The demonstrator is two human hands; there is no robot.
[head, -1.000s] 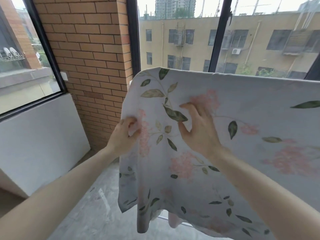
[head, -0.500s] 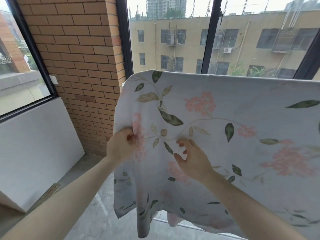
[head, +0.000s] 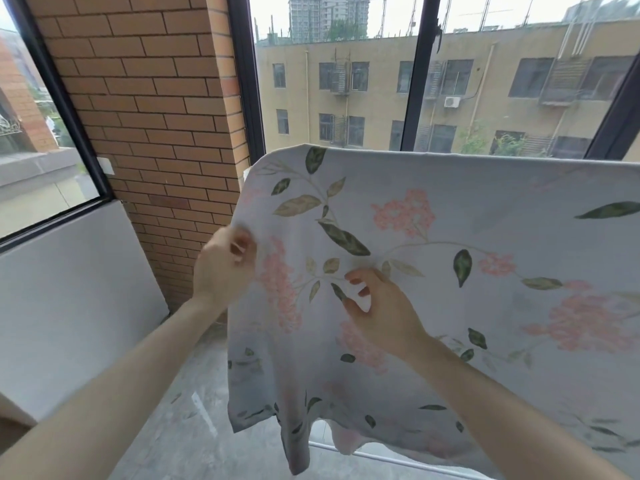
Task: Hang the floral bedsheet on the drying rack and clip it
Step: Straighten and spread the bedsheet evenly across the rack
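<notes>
From the head view, the pale bedsheet with pink flowers and green leaves point(head: 485, 209) hangs over a bar, filling the middle and right of the frame. Its top edge runs long from left to right, and it drops down. The left hand point(head: 221, 268) pinches the sheet's left edge. The right hand point(head: 377, 306) pinches a fold near the middle. A thin white rack bar point(head: 398, 457) shows below. A brick wall point(head: 145, 116) stands at the upper left.
</notes>
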